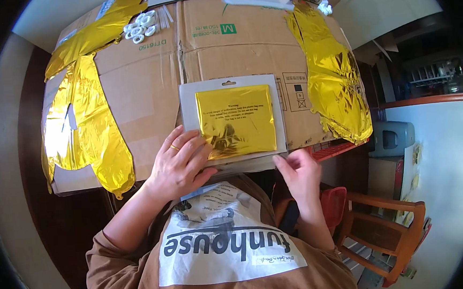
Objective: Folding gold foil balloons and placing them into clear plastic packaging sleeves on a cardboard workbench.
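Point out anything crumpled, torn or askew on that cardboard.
The gold foil sheet on the right is crumpled and hangs over the flattened cardboard box's edge. The flat packet under the left hand lies square.

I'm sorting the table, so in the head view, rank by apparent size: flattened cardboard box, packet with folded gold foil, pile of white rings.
1. Flattened cardboard box, by far the largest.
2. Packet with folded gold foil, under both hands.
3. Pile of white rings, smallest, though farther from the camera.
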The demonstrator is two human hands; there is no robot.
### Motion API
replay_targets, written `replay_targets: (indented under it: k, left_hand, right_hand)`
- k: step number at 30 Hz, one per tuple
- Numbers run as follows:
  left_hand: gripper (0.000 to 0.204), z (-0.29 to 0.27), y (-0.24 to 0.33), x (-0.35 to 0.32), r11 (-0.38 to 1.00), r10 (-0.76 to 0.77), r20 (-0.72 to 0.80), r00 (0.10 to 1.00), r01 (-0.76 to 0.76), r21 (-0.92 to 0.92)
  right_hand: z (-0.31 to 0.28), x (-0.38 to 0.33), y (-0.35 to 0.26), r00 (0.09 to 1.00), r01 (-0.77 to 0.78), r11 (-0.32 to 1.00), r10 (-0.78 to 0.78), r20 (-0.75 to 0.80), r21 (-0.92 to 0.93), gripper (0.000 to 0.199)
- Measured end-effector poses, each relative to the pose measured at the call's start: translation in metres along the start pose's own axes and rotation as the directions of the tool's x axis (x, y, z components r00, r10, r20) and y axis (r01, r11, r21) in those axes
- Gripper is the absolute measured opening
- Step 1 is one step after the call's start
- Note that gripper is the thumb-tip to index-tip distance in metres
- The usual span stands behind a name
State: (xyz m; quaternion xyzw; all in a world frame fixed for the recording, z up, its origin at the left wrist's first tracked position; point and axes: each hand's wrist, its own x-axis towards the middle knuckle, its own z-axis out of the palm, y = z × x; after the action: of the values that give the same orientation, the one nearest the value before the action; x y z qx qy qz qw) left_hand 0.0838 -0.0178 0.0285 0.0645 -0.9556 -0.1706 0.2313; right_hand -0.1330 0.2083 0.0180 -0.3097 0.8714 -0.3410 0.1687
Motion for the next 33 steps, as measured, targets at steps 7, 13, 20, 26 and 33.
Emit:
replay_targets:
  k: [7, 13, 20, 26, 33]
  left_hand:
    - [0.048, 0.010, 0.002, 0.003, 0.997, 0.039, 0.018, 0.999, -0.038, -0.064]
    - [0.046, 0.011, 0.002, 0.001, 0.998, 0.044, 0.035, 0.998, -0.042, -0.055]
    - [0.047, 0.012, -0.001, -0.003, 0.996, 0.054, 0.016, 0.998, -0.053, -0.069]
    - [0.067, 0.006, 0.008, 0.009, 0.986, -0.110, -0.023, 0.994, 0.107, -0.125]
    - [0.081, 0.007, 0.005, 0.001, 0.968, -0.215, -0.091, 0.972, 0.200, -0.149]
  right_hand:
    - [-0.005, 0.019, -0.012, 0.748, 0.635, 0.692, -0.662, 0.051, -0.342, 0.057]
    - [-0.003, 0.030, -0.004, 0.702, 0.689, 0.582, -0.683, 0.200, -0.432, 0.058]
    - [-0.008, 0.036, -0.011, 0.709, 0.694, 0.606, -0.670, 0.221, -0.390, 0.055]
    - [-0.004, 0.041, -0.013, 0.698, 0.704, 0.613, -0.690, 0.192, -0.358, 0.056]
    - [-0.004, 0.047, -0.015, 0.694, 0.715, 0.637, -0.697, 0.182, -0.288, 0.054]
